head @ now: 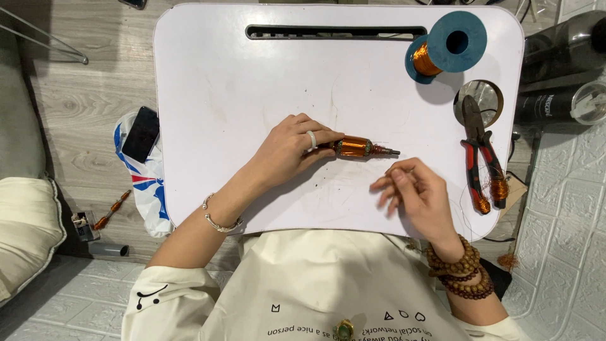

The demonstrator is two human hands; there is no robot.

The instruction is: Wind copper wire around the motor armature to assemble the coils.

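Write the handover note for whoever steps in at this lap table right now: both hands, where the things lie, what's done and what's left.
Left hand: grips one end of the small copper-wound armature, holding it flat on the white lap table.
Right hand: just off the armature's shaft end, fingers pinched, apparently on a thin wire; the wire itself is too fine to confirm.
Copper wire spool, blue: far right corner of the table.
Red-handled pliers: right edge of the table, untouched.
Done: the armature already carries copper winding.
Left: whether the winding is complete cannot be told; the spool is still loaded.
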